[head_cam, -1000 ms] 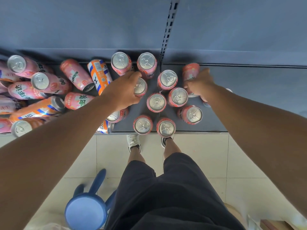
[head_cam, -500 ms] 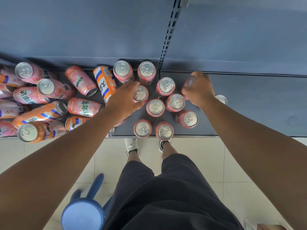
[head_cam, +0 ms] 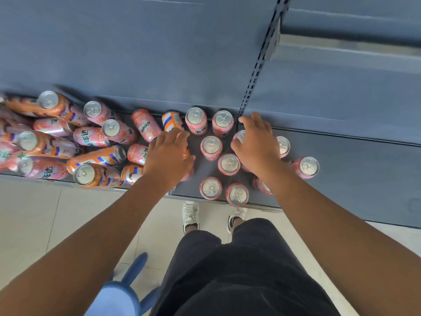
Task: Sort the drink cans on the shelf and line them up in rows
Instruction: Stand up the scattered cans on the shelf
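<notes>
Since half a second ago the left hand (head_cam: 168,156) has slid leftward off the standing cans. Its fingers now curl over the near end of an orange can (head_cam: 173,120) lying on its side. Across from it, the right hand (head_cam: 256,147) stays at the back of the group, thumb and fingers clasped round the top of a pink can (head_cam: 239,135) that stands upright. Both hands are apart, with several upright pink cans (head_cam: 229,164) between and in front of them in loose, uneven rows; two more stand just right of the right hand. Left of the left hand, a heap of pink and orange cans (head_cam: 95,156) lies tumbled on the dark shelf (head_cam: 353,174). Below the shelf edge are pale floor tiles (head_cam: 34,213), the person's shoes (head_cam: 190,213) and a blue stool (head_cam: 118,297).
</notes>
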`<move>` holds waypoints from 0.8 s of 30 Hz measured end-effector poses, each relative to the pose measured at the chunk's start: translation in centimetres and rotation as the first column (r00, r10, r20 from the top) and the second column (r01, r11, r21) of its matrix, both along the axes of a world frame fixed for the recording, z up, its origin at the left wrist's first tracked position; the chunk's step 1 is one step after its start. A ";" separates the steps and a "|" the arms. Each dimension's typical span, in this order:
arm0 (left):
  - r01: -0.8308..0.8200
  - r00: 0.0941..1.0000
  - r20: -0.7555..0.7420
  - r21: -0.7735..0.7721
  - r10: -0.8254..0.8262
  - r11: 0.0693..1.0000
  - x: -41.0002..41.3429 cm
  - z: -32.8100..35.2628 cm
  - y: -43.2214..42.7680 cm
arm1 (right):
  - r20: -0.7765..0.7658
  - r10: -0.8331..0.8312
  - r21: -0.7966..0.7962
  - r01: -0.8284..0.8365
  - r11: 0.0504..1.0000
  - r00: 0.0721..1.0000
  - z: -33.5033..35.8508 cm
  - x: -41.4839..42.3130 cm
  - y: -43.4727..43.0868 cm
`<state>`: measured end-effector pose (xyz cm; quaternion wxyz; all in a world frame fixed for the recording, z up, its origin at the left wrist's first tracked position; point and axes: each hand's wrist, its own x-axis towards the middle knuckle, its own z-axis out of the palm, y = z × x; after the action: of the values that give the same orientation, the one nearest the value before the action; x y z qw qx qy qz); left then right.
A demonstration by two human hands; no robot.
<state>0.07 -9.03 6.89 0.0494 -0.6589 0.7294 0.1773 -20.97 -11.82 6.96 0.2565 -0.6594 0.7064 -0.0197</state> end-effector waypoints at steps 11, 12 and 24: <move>-0.256 0.964 0.052 -0.066 0.260 0.964 5.9 3.9 5.7 | -0.091 0.287 0.015 -0.287 0.958 0.954 3.7 7.9 3.0; -0.256 0.965 0.051 -0.065 0.259 0.965 6.9 3.7 6.2 | -0.100 0.285 0.026 -0.284 0.959 0.953 3.8 8.8 3.4; -0.002 0.993 0.120 0.025 -0.001 1.000 20.0 3.3 9.6 | -0.125 0.069 0.107 -0.056 0.993 0.990 2.9 21.8 8.4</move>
<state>20.06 0.61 10.20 0.1013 -0.6678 0.7226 0.1469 0.78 -3.44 9.89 0.2449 -0.6669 0.7005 0.0673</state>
